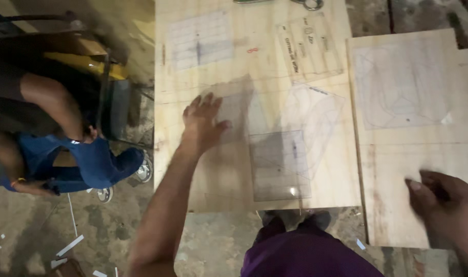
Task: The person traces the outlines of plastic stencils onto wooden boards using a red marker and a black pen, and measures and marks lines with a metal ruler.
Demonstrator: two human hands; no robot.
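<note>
The clear plastic sheet under the left hand lies flat on the big plywood board, near the board's middle and a little toward its left edge. The left hand rests on it palm down with the fingers spread wide, gripping nothing — just pressing on the sheet's left part. The sheet runs off to the right of the hand, so its free edge lies toward the board's centre, where it overlaps a second clear sheet with a darker, rectangular look. That second sheet sits closer to the near edge of the board, below and right of the left hand, its long side running away from the person.

A third see-through template, with faint curved lines on it, lies just beside these two, further right. The right hand is well apart from all of them, over a separate plywood panel on the right; its fingers look curled inward, but motion blur hides whether it holds anything. So the left hand is much the nearer one to the clear sheets.

Further up the big board are a pale ruled paper and another clear template with markings, and a metal tool shows at the very top edge. On the floor at left another person in blue trousers crouches beside a yellow machine.
</note>
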